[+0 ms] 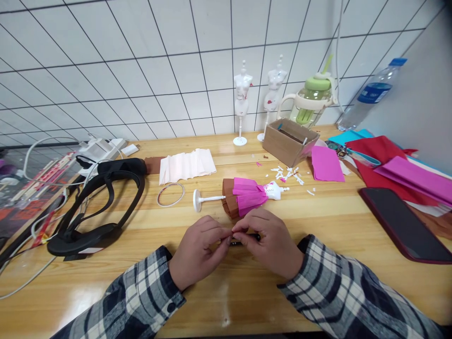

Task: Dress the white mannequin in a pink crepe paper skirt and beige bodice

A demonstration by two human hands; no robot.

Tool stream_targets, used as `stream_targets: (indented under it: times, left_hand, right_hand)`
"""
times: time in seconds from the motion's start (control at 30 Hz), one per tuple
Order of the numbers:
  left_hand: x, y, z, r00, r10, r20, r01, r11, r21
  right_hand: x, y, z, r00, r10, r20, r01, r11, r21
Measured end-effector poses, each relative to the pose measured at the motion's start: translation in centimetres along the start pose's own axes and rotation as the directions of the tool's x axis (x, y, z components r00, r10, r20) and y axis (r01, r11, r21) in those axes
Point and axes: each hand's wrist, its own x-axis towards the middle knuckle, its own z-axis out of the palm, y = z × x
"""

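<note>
Mannequin: lying on its side on the desk, white, in a pleated pink and brown skirt, base towards the left and neck towards the right.
Left hand: in front of the mannequin, below its stand, palm side down.
Right hand: in front of the mannequin's skirt, turned in to face the other.
Fingers: the tips of both hands meet; from here I can't tell whether they pinch anything small.
Dark stick: just in front of the mannequin, partly covered by the right hand.
Paper snippets: scattered near the mannequin's neck, on the far side.
Pale sheet: beyond the mannequin's base, crinkled.
Box: behind the mannequin towards the right, open-topped.
Phone: well right of the mannequin.
</note>
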Motion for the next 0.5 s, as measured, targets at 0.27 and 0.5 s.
stream_targets:
  times: [0.27,0.5]
  left_hand:
    - [0.02,0.07,0.18,0.999,0.000,0.038,-0.001,1.000,0.017]
    - [0.19,0.77,-0.44,0.995,-0.062,0.083,0.071,0.991,-0.117]
  right_hand:
    - [0.12,-0.31,0.12,0.977,-0.104,0.184,0.143,0.966,-0.216]
    - [-0.08,-0.85,-0.10,0.976,-0.118,0.185,0.145,0.980,-0.139]
